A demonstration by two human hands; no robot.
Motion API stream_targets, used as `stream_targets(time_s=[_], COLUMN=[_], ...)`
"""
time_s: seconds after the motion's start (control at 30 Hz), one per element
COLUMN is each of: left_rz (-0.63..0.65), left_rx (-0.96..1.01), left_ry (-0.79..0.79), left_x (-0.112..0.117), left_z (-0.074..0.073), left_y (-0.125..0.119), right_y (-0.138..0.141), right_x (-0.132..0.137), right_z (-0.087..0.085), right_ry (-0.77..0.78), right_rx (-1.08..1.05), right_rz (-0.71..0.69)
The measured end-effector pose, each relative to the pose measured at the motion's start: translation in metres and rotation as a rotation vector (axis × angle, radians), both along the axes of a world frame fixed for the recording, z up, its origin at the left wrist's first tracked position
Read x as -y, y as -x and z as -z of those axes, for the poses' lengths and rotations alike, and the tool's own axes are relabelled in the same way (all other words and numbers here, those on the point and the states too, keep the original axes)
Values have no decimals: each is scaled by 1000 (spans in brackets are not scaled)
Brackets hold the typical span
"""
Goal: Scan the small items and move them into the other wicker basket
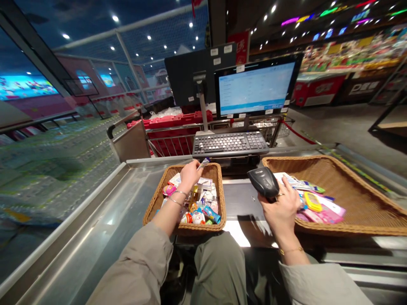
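Note:
My left hand (190, 173) is closed on a small, slim packaged item (204, 162) above the far side of the left wicker basket (223, 199). Small toys and packets fill that basket, among them a blue tube-like item (211, 214) and a pink round piece (169, 189). A black barcode scanner (263, 182) is gripped in my right hand (282, 207), beside the left end of the larger wicker basket (365, 212). In that basket lie a yellow plastic toy (312, 202) and pink packages (329, 212), partly behind my right hand.
A keyboard (230, 143) sits beyond the baskets, below a lit monitor (257, 87). A metal counter (104, 212) with a raised edge runs along the left. Behind the keyboard stands a cart with red contents (171, 120).

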State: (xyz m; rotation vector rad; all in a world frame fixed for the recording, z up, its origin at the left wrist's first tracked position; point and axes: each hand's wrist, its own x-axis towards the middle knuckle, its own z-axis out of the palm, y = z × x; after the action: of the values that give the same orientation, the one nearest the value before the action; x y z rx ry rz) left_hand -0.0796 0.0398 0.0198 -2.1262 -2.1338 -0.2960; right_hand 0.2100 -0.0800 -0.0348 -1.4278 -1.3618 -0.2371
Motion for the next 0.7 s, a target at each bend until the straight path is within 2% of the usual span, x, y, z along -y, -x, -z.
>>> stream_targets(time_s=[0.1, 0.2, 0.37, 0.43, 0.5, 0.6, 0.7], left_rz=[-184, -252, -249, -241, -246, -161, 61], left_rx=[272, 395, 384, 335, 201, -23, -98], left_ry=[-73, -86, -47, -46, -79, -142, -97], left_x=[0, 5, 23, 30, 34, 35, 32], left_z=[-5, 5, 31, 35, 35, 32, 31], left_y=[13, 24, 37, 39, 39, 36, 34], right_y=[1, 3, 1, 0, 0, 0, 0], right_x=[0, 0, 0, 0, 0, 0, 0], right_z=[0, 0, 0, 0, 1, 1, 1], right_ry=[1, -21, -21, -7, 2, -4, -1], right_rx=[-8, 6, 28, 22, 14, 11, 2], right_rz=[-8, -21, -11, -8, -10, -21, -15])
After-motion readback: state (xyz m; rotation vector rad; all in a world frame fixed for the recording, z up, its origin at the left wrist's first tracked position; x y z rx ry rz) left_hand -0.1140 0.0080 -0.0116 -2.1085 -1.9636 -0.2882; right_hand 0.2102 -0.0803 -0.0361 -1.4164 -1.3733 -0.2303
